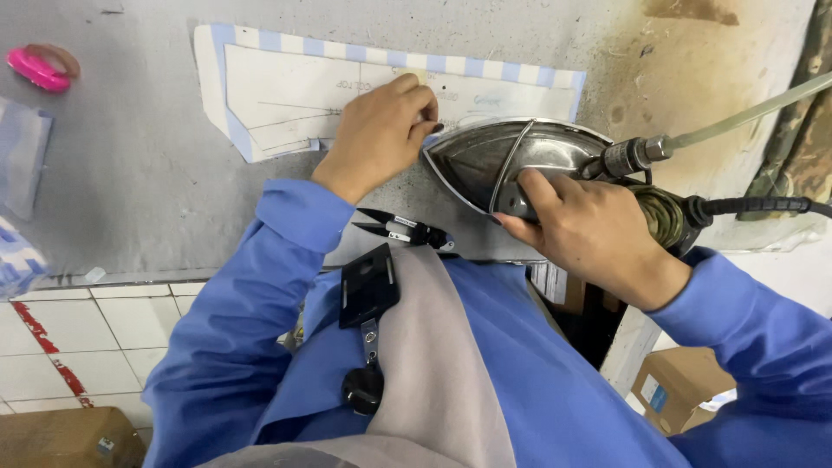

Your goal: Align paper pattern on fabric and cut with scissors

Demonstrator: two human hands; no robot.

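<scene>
A blue-and-white striped fabric piece (286, 43) lies on the grey padded ironing table (130, 173), with a white paper pattern (277, 100) laid over it. My left hand (381, 130) presses its fingertips down on the pattern's lower edge, right at the nose of a shiny metal steam iron (485, 156). My right hand (581, 225) grips the iron's handle. The iron rests on the fabric's right part, its tip pointing left toward my left fingers.
Black thread snips (403, 230) lie at the table's near edge. A pink object (39, 68) sits far left. A steam hose (745, 113) and black cord (763, 206) run right from the iron. Cardboard boxes (672, 390) stand on the tiled floor (78, 338).
</scene>
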